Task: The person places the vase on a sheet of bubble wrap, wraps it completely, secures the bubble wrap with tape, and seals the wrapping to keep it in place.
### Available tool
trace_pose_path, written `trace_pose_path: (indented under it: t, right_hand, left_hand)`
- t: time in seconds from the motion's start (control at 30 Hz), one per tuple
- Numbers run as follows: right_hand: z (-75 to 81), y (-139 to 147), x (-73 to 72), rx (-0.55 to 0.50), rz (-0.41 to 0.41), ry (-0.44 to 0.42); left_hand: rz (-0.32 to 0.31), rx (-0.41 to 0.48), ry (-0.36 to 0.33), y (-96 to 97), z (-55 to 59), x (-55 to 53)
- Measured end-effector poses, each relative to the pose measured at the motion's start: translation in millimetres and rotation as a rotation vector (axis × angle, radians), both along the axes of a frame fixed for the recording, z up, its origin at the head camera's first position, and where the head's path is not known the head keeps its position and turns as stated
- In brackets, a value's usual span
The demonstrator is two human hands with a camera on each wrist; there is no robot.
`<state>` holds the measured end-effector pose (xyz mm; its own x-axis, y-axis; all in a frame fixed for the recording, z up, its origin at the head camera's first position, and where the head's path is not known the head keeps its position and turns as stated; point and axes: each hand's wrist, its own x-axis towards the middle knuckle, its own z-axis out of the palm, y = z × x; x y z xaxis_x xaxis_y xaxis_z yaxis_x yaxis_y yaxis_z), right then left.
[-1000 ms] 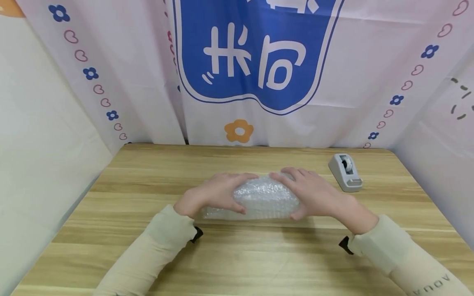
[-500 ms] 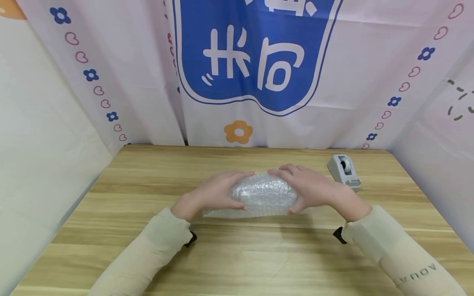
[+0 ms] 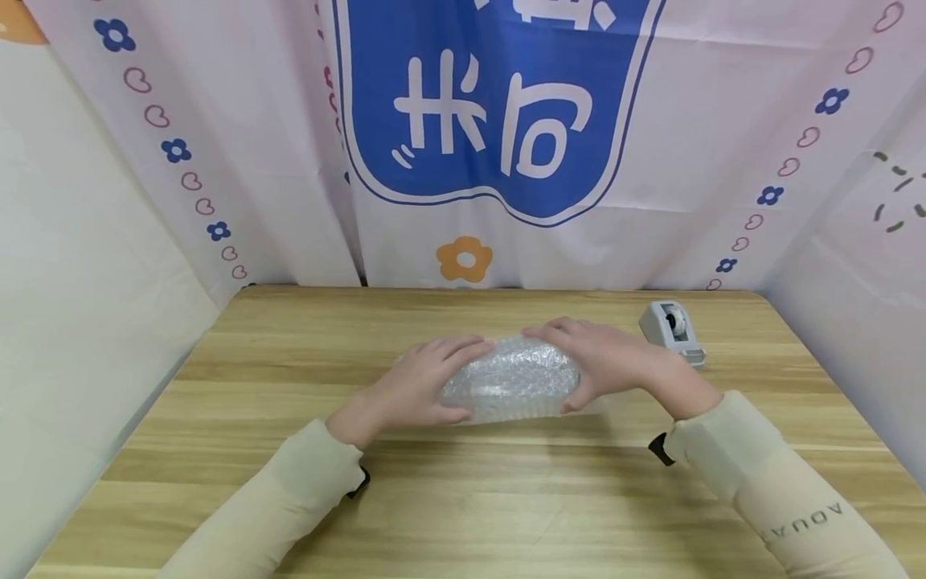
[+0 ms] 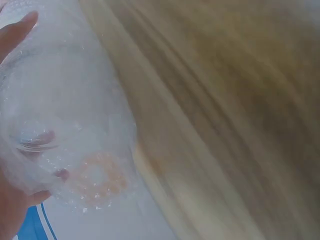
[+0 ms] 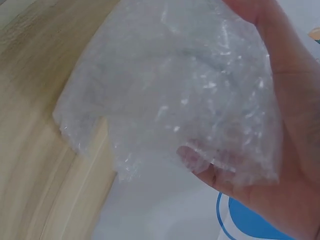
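Note:
A bundle of clear bubble wrap [image 3: 515,374] lies crosswise over the middle of the table, held from both ends. My left hand [image 3: 419,384] grips its left end, thumb on the near side and fingers over the far side. On the right end, my right hand [image 3: 608,358] holds it the same way. In the left wrist view, fingertips show through the loose film [image 4: 65,95] at the end. The right wrist view shows crumpled wrap [image 5: 165,85] with the open end hanging past the palm. Whatever is inside the wrap is hidden.
A grey tape dispenser [image 3: 674,331] with a roll in it stands at the back right, just beyond my right wrist. The wooden table [image 3: 492,498] ends at a printed cloth [image 3: 289,201] behind, with pale cloth walls at both sides.
My left hand has shifted slightly left and turned on the bundle. The right hand has moved slightly left and away from me. The bundle now sits slightly tilted, its right side farther back.

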<state>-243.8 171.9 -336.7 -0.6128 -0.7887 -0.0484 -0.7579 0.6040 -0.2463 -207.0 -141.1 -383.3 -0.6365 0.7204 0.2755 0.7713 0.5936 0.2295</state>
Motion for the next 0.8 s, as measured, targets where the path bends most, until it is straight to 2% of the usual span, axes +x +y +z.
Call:
trace_pose_path:
  t: [0.1, 0.2, 0.33, 0.5, 0.8]
  right_hand:
    - [-1.4, 2.2, -2.2, -0.015, -0.014, -0.027]
    - [-3.3, 4.0, -1.7, -0.019, -0.024, -0.026]
    - [-7.3, 7.3, 2.1, -0.028, -0.02, 0.052]
    - [-15.8, 15.7, 7.8, -0.063, -0.01, 0.174]
    - [-22.4, 19.5, 11.5, -0.113, -0.006, 0.237]
  left_hand:
    - [0.013, -0.027, -0.018, -0.1, 1.4, -0.5]
    - [0.002, -0.018, -0.032, 0.2, 1.0, -1.5]
    - [-0.023, 0.009, -0.037, 1.4, -0.3, -1.8]
    - [-0.009, -0.011, -0.066, 2.9, 1.3, -5.0]
    - [0.023, -0.02, -0.163, 4.2, 6.9, -11.2]
